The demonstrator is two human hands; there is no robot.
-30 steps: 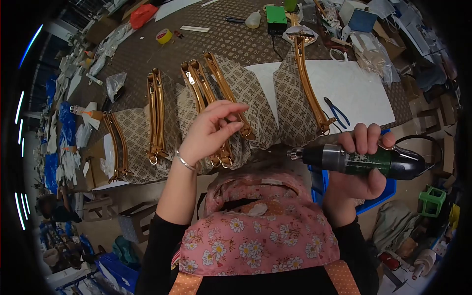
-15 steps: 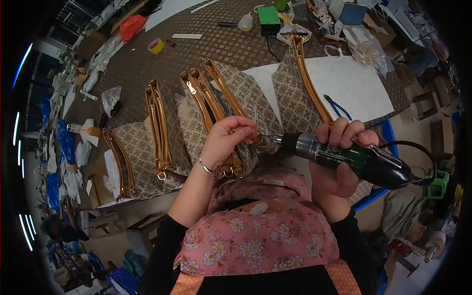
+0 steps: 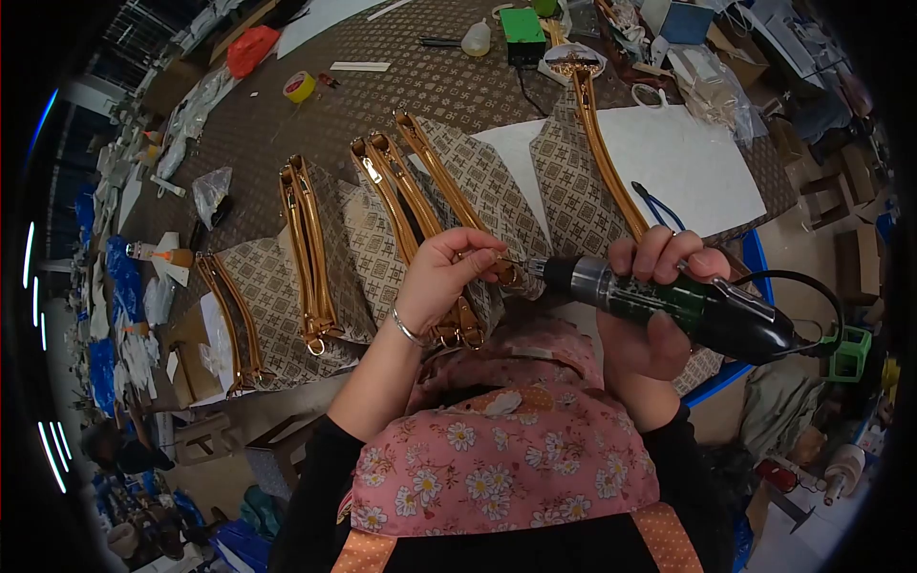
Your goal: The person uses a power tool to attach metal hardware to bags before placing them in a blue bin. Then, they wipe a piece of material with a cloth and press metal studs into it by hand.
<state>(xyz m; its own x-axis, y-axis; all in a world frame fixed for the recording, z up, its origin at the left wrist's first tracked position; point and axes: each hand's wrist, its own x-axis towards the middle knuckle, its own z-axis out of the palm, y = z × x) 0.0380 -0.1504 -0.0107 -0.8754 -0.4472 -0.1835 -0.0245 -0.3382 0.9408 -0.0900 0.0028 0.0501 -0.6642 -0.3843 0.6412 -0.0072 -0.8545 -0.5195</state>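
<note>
My right hand [image 3: 646, 346] wraps round a dark green and black electric screwdriver [image 3: 673, 301], which lies nearly level and points left. Its thin bit [image 3: 519, 263] reaches to the fingertips of my left hand [image 3: 435, 279]. The left thumb and forefinger are pinched on the near end of a gold-trimmed patterned bag piece [image 3: 475, 167]; the exact spot under the bit is too small to make out. Beside it, to the left, lie more patterned bag pieces [image 3: 349, 234] with gold edging, zippers and metal rings. Another gold-trimmed piece [image 3: 571, 167] lies to the right.
Blue-handled pliers [image 3: 657, 207] rest on a white sheet [image 3: 702, 162] at the right. Farther back on the patterned table [image 3: 411, 72] are a yellow tape roll [image 3: 299, 87], a small bottle [image 3: 476, 40] and a green-topped box [image 3: 522, 36]. A blue crate [image 3: 712, 384] stands below the table edge.
Both hands stay in nearly the same place. The screwdriver and its bit have shifted very slightly left, and the left fingertips have moved a little.
</note>
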